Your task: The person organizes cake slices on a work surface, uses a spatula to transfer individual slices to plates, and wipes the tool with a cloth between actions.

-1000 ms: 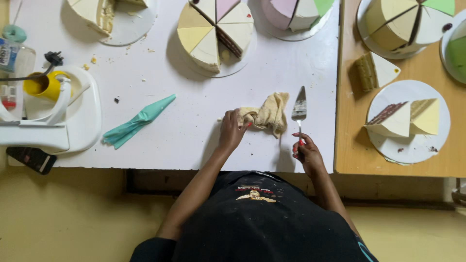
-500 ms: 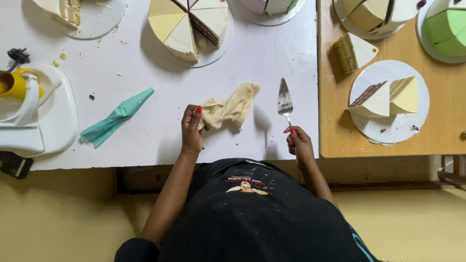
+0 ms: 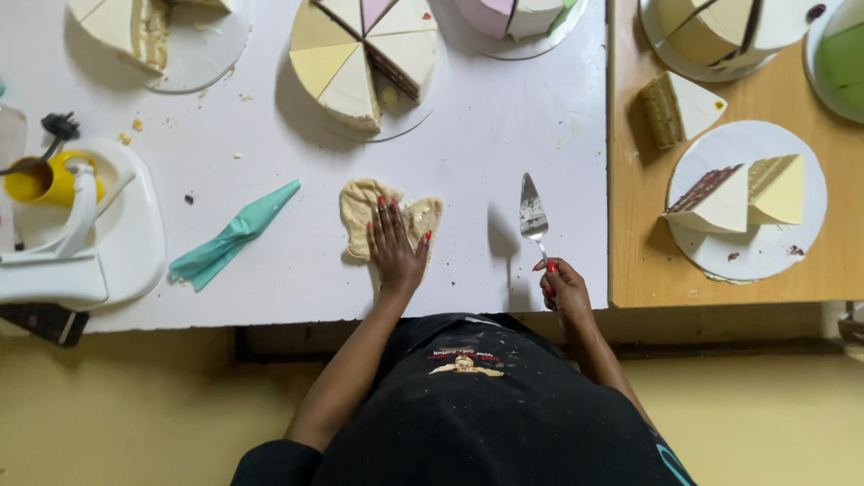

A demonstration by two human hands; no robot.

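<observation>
**Cloth under the left hand, cake server lifted in the right**

The left hand (image 3: 394, 247) lies flat with the fingers spread on a beige cloth (image 3: 364, 205), pressing it on the white table (image 3: 504, 135); it does not pinch the cloth, it only covers the lower middle part, and the cloth shows on both sides of the fingers. The right hand (image 3: 565, 290) is closed around the handle of a metal cake server (image 3: 531, 211), near the front edge of the table. The blade points away from the person and seems raised a little, since it throws a shadow to its left. The server and the cloth are apart, with bare table between them.

As I judge it, the wiping is only at its beginning or in a pause: the blade looks mostly clean, but I cannot tell if some cream remains on it, and crumbs are scattered on the table.

Further out, a teal piping bag (image 3: 236, 234) lies to the left of the cloth, and beyond it stands a white mixer with a yellow bowl (image 3: 40, 180). Behind the cloth is a sliced round cake (image 3: 360, 49). On the wooden board (image 3: 630, 261) to the right, a white plate (image 3: 765, 256) holds two slices.
</observation>
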